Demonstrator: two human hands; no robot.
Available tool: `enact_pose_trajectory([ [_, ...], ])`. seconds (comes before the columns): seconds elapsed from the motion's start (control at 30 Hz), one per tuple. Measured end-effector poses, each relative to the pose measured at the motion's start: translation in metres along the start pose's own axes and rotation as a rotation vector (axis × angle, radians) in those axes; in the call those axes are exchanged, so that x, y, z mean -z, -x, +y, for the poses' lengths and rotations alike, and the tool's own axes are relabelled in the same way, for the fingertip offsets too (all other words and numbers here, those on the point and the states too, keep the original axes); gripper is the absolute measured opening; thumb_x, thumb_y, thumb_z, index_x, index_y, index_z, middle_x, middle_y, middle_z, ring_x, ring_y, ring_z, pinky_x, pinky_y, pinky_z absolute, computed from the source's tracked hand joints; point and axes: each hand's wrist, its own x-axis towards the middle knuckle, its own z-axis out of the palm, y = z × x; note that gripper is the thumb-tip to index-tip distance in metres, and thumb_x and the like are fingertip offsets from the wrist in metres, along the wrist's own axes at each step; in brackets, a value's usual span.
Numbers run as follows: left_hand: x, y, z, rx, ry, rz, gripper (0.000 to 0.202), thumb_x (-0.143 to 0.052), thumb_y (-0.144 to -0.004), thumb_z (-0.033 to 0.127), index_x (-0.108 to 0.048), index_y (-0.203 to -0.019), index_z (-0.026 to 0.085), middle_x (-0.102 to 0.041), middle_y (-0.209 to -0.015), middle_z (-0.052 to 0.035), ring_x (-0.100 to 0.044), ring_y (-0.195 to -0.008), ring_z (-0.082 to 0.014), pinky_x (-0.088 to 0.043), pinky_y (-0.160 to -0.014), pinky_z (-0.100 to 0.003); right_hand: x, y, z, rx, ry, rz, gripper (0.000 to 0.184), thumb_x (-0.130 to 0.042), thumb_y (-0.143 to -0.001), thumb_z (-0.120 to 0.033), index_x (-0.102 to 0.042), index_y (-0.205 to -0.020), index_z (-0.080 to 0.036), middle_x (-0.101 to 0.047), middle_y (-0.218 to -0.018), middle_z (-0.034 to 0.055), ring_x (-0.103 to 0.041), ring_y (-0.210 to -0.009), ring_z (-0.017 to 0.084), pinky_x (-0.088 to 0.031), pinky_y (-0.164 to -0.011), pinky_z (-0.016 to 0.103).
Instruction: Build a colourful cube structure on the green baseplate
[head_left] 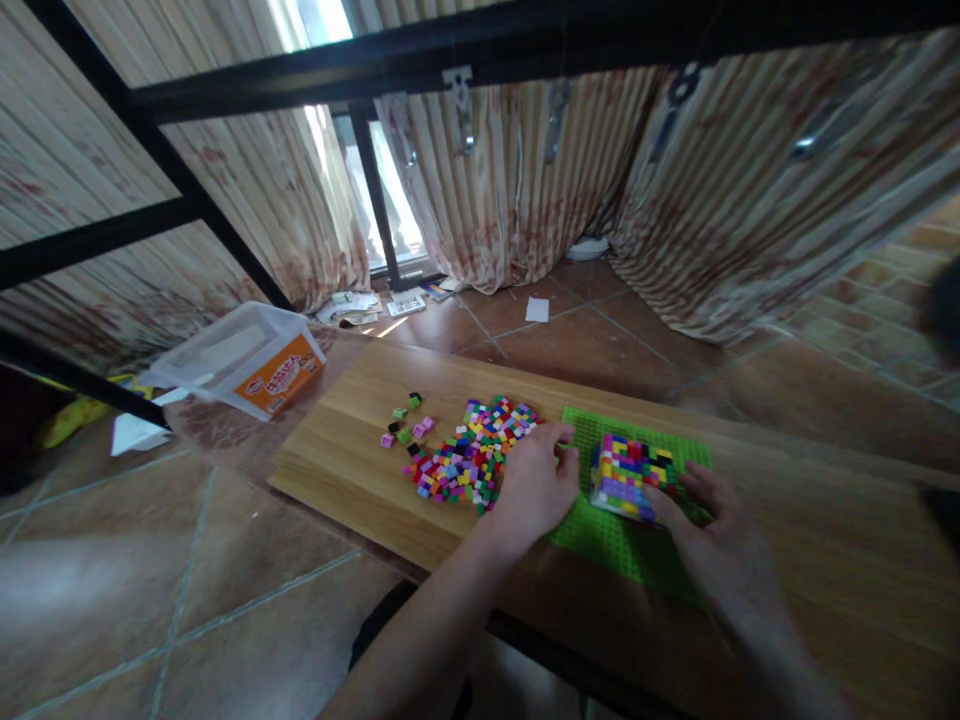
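A green studded baseplate (607, 535) lies on a wooden table (360, 460). On it stands a block built of many-coloured small bricks (628, 472). My left hand (536, 478) rests at the plate's left edge beside a pile of loose coloured bricks (469, 455), its fingers curled together; what they pinch, if anything, is hidden. My right hand (705, 520) lies on the plate's right part, with its fingers touching the built block's near right side.
A clear plastic tub with an orange label (247, 365) sits at the table's far left corner. A few stray bricks (409, 420) lie left of the pile. A black metal frame (450, 55) crosses overhead. Curtains and papers on the tiled floor lie beyond.
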Motion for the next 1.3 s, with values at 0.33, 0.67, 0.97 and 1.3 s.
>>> enact_pose_trajectory([
  [0.33,0.089,-0.029,-0.052,0.229,-0.166,0.393,0.026,-0.054,-0.083,0.018,-0.068,-0.104,0.013,-0.073,-0.093,-0.0091,-0.067,-0.082,-0.0190,-0.052,-0.080,-0.032,0.009,-0.003,-0.008,-0.104,-0.026,0.082,0.074,-0.060,-0.068,-0.063,-0.061,-0.124,-0.015,-0.068,-0.117,0.0146,-0.065,-0.095,0.031,-0.049,-0.087,0.048],
  [0.67,0.123,-0.029,-0.082,0.275,-0.802,0.165,0.054,-0.061,-0.082,0.044,-0.057,-0.131,0.023,-0.038,-0.150,-0.0184,-0.033,-0.137,-0.0392,-0.034,-0.104,-0.059,0.006,0.001,-0.026,-0.135,-0.120,0.133,0.059,-0.061,-0.068,-0.052,-0.066,-0.114,-0.017,-0.069,-0.113,0.0138,-0.066,-0.092,0.030,-0.052,-0.083,0.046],
  [0.97,0.138,-0.024,-0.082,0.330,-0.809,0.022,0.021,-0.058,-0.080,0.024,-0.070,-0.098,0.023,-0.064,-0.115,-0.0107,-0.057,-0.109,-0.0283,-0.045,-0.094,-0.042,0.004,-0.001,-0.022,-0.100,-0.103,0.119,0.056,-0.062,-0.067,-0.053,-0.070,-0.109,-0.018,-0.073,-0.100,0.0115,-0.068,-0.086,0.031,-0.053,-0.077,0.046],
  [1.3,0.146,0.003,-0.049,0.341,-0.744,-0.030,0.024,-0.058,-0.082,0.034,-0.073,-0.094,0.021,-0.071,-0.104,-0.0101,-0.062,-0.100,-0.0264,-0.046,-0.086,-0.037,0.008,0.000,-0.021,-0.049,-0.085,0.152,0.051,-0.063,-0.068,-0.049,-0.072,-0.106,-0.018,-0.075,-0.083,0.0111,-0.067,-0.071,0.027,-0.052,-0.060,0.037],
])
